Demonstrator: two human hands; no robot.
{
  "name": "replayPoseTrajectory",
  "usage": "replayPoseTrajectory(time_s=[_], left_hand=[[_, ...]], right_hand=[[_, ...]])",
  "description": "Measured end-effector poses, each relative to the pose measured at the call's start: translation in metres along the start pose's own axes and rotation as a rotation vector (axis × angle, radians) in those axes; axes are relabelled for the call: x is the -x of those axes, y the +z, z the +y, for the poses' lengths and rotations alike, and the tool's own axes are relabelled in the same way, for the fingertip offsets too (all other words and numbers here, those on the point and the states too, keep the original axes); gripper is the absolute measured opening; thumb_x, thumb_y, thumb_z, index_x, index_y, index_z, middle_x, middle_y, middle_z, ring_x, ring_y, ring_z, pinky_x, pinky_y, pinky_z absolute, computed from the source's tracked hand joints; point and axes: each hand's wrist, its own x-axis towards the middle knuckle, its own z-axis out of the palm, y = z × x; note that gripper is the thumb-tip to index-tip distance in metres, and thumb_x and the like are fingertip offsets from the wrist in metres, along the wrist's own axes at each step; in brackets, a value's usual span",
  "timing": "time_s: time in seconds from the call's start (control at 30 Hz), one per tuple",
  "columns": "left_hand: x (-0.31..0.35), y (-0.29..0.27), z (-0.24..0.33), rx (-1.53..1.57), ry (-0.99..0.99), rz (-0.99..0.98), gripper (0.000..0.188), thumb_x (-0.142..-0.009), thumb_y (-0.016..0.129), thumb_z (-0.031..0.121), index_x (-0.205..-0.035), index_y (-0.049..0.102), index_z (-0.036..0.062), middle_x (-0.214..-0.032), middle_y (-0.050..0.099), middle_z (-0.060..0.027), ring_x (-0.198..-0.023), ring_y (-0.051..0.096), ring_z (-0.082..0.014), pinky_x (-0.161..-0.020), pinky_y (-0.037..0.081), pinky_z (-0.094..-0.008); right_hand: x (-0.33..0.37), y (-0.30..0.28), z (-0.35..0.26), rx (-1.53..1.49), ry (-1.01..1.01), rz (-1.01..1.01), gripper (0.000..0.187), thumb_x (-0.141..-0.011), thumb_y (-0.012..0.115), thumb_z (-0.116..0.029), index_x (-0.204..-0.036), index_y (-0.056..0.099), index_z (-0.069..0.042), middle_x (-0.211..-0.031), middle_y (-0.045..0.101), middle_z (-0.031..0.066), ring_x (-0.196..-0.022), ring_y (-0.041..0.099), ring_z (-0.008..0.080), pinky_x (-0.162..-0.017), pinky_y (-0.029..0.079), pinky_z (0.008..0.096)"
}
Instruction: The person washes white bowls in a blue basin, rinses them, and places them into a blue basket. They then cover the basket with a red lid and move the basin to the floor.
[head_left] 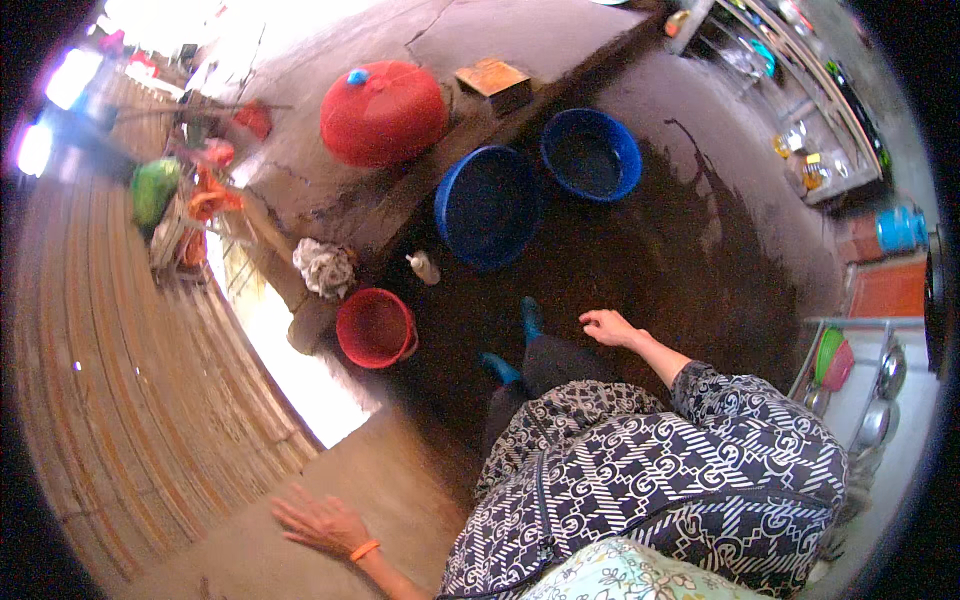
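Note:
My left hand [322, 521], with an orange band at its wrist, lies with fingers spread at the brown wall-like surface [400, 475] on my lower left; whether it presses on it I cannot tell. Out in front of my body is my right hand [608, 327], fingers loosely bent and nothing visible in them. It hovers over the dark wet floor, to the right of my blue-shod feet [531, 318]. Beyond the feet stand two round blue basins [441, 214], dark inside. A red bucket [347, 333] and a white bottle [425, 268] are to the left.
Past the basins a large red rounded tub or lid [385, 115] rests on a raised concrete ledge beside a small wooden box [494, 80]. A bundle of whitish cloth [325, 268] lies near the bucket. Shelves [850, 180] and a rack with bowls [835, 360] line the right.

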Motion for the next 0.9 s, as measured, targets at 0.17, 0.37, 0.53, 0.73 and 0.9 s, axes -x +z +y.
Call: replayPoseTrajectory(time_s=[0.17,0.37,0.53,0.73,0.9], left_hand=[[-0.013,0.061,0.067,0.519,0.263,-0.168,0.063,-0.075,0.064,0.02,-0.134,0.046,0.0101,-0.152,0.017,-0.0208,-0.138,0.02,-0.0394,-0.111,0.017,-0.0564],[0.03,0.096,0.175,0.824,0.638,-0.734,0.059,-0.077,0.065,0.023,-0.13,0.049,0.0065,-0.147,0.02,-0.0199,-0.133,0.024,-0.0369,-0.108,0.021,-0.0525],[-0.007,0.097,0.28,0.766,0.941,-0.994,0.055,-0.078,0.065,0.023,-0.128,0.051,0.0058,-0.14,0.026,-0.0183,-0.126,0.029,-0.0339,-0.103,0.025,-0.0493],[-0.062,0.054,0.375,0.613,1.148,-1.062,0.051,-0.079,0.065,0.023,-0.125,0.053,0.005,-0.133,0.033,-0.0165,-0.118,0.034,-0.0302,-0.098,0.029,-0.0454],[-0.104,0.042,0.444,0.481,1.29,-1.09,0.047,-0.08,0.065,0.022,-0.123,0.055,0.0043,-0.127,0.039,-0.0149,-0.112,0.039,-0.0271,-0.093,0.033,-0.0422]], right_hand=[[0.049,0.018,0.05,0.068,0.37,-0.121,0.041,-0.084,0.056,-0.023,-0.123,0.058,-0.01,-0.117,0.062,0.0152,-0.108,0.058,0.0303,-0.093,0.046,0.0409],[0.091,0.027,0.099,-0.178,0.642,-0.026,0.043,-0.087,0.053,-0.025,-0.128,0.055,-0.011,-0.128,0.055,0.0146,-0.118,0.052,0.031,-0.098,0.042,0.0432],[0.101,0.05,0.099,-0.362,0.649,0.06,0.042,-0.088,0.053,-0.026,-0.128,0.055,-0.013,-0.128,0.056,0.0102,-0.118,0.052,0.0304,-0.098,0.042,0.0417],[0.135,0.079,0.102,-0.605,0.705,0.272,0.039,-0.09,0.052,-0.026,-0.126,0.057,-0.011,-0.125,0.057,0.0103,-0.116,0.053,0.0305,-0.097,0.043,0.0429],[0.146,0.111,0.099,-0.709,0.877,0.355,0.038,-0.087,0.054,-0.024,-0.122,0.06,-0.01,-0.121,0.06,0.0129,-0.111,0.056,0.0301,-0.094,0.045,0.0426]])
